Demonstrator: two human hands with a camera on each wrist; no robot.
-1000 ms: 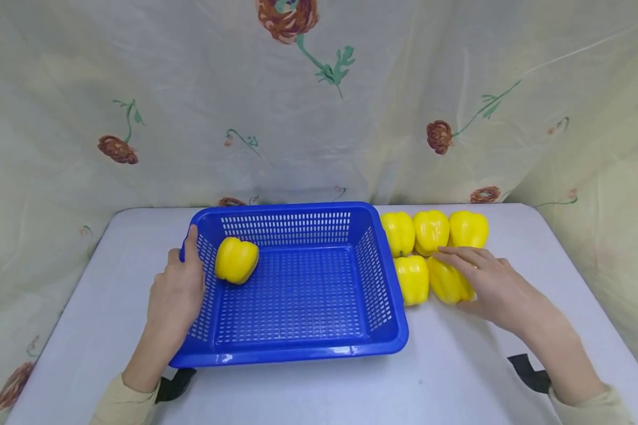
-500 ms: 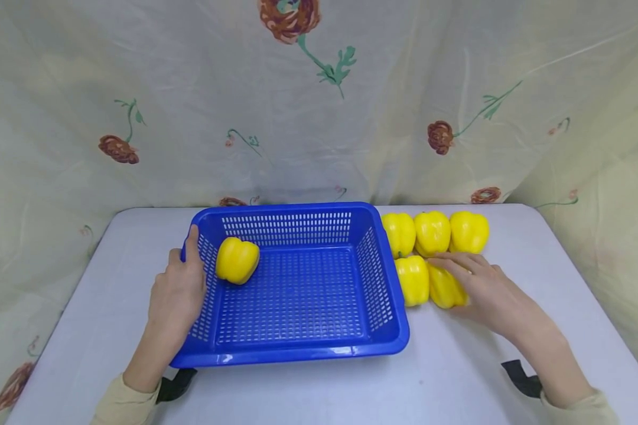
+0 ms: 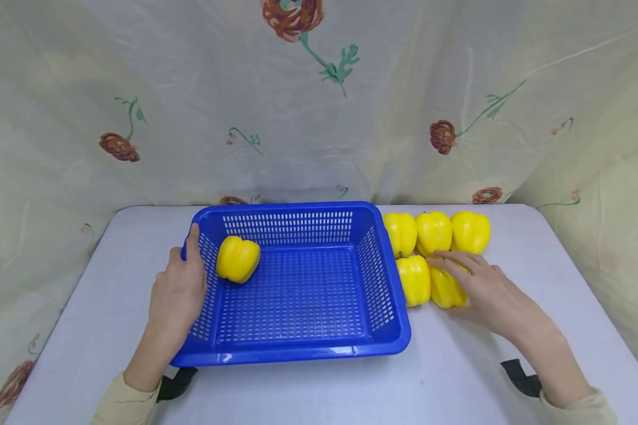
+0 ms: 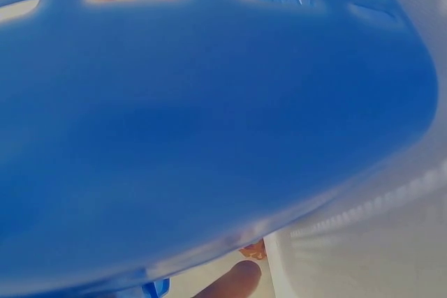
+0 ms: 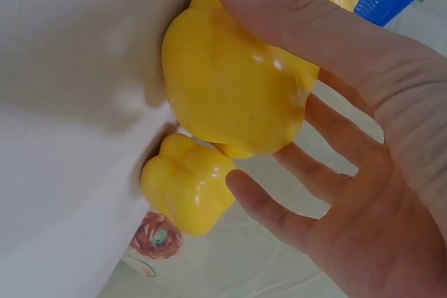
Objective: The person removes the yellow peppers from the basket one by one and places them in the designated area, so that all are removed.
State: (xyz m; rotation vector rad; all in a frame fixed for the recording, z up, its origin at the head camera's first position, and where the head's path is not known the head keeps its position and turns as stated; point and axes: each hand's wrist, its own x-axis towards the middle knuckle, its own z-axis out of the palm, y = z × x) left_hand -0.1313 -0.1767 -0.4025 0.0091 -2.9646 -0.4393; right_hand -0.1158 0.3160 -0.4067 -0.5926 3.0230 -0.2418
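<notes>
My left hand (image 3: 178, 289) grips the left rim of a blue plastic basket (image 3: 292, 352) with slotted walls. One yellow bell pepper (image 3: 237, 260) lies inside it, at the left wall. To the right of the basket, my right hand (image 3: 491, 295) holds a yellow bell pepper (image 3: 445, 287) in the front row. In the right wrist view the thumb lies across this bell pepper (image 5: 234, 82) and the other fingers reach behind it; the little finger stands apart. The left wrist view is mostly filled by the basket's blue wall (image 4: 209, 102), with one fingertip (image 4: 241, 280) below.
Another yellow bell pepper (image 3: 413, 280) stands between the held one and the basket. Three more line up behind, the rightmost bell pepper (image 3: 470, 232) near the table's back edge. A flowered curtain (image 3: 319, 118) hangs behind the white table (image 3: 298, 395).
My right hand has moved slightly left and closed round the front right bell pepper. The left hand and the basket stay in place.
</notes>
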